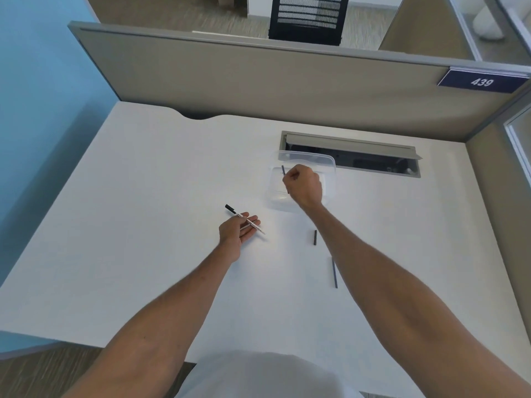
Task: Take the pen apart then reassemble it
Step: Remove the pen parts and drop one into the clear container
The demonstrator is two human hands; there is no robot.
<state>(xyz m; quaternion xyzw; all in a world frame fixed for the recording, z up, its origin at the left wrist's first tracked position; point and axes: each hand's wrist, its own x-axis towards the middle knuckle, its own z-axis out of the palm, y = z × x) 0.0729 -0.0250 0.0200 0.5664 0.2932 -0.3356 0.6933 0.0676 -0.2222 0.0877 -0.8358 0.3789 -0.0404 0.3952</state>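
Observation:
My left hand (pixel 237 231) lies palm up on the white desk and loosely holds a white pen barrel (pixel 249 222) with a black end (pixel 230 208) pointing far left. My right hand (pixel 304 183) is closed over a clear plastic container (pixel 275 196), gripping a thin dark pen part (pixel 283 170) that sticks up from the fist. A short black pen piece (pixel 315 237) lies on the desk right of my left hand. A long thin dark rod (pixel 334 272) lies nearer, beside my right forearm.
The white desk (pixel 143 225) ends at a grey partition (pixel 258 81) at the back. An open cable tray slot (pixel 350 155) sits behind the container. A blue sign reading 439 (pixel 482 81) hangs at the upper right.

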